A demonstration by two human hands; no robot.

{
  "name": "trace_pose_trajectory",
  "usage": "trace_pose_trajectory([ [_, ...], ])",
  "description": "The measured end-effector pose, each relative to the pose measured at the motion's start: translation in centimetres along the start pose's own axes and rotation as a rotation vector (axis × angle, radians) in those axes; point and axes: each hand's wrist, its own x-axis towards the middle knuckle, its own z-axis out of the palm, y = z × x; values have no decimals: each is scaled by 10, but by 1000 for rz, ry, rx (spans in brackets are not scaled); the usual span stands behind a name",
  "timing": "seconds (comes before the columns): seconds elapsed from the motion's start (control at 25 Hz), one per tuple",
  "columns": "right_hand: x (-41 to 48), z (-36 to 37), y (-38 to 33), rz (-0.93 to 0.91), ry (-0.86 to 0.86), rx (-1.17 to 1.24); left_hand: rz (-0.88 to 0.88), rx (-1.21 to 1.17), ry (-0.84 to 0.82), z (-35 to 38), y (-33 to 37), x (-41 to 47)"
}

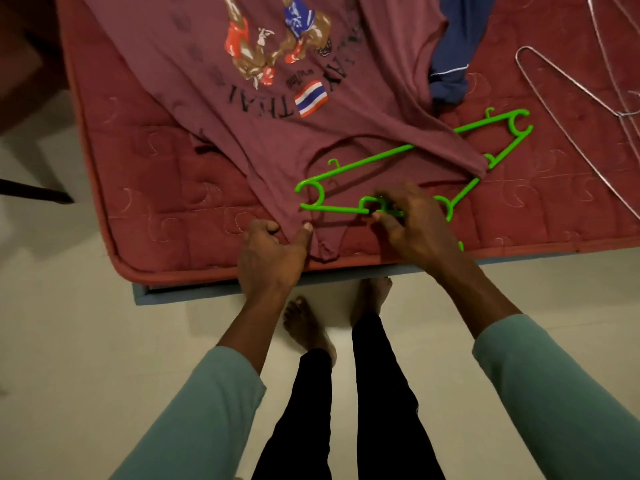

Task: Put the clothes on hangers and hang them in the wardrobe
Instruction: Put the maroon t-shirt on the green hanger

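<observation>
A maroon T-shirt with a printed boxing picture lies spread on the red mattress, its neck toward me. A bright green plastic hanger lies across the collar, its right half partly under the shirt's shoulder. My left hand pinches the shirt's fabric at the left shoulder near the mattress edge. My right hand grips the green hanger at its middle, near the hook.
A dark blue garment lies behind the shirt at the back. Several thin wire hangers lie at the right on the mattress. The mattress front edge runs just before my hands; my bare feet stand on the pale floor below.
</observation>
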Motion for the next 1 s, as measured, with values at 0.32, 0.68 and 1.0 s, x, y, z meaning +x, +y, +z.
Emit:
trace_pose_trajectory([
  [0.32,4,14,-2,1,41,-115,-158,-814,-79,-13,-7,2],
  [0.68,-15,32,-29,-127,38,-19,64,-885,-252,-18,6,-24],
  [1.0,-20,29,-23,-166,53,-422,100,-755,-286,-3,6,-37],
])
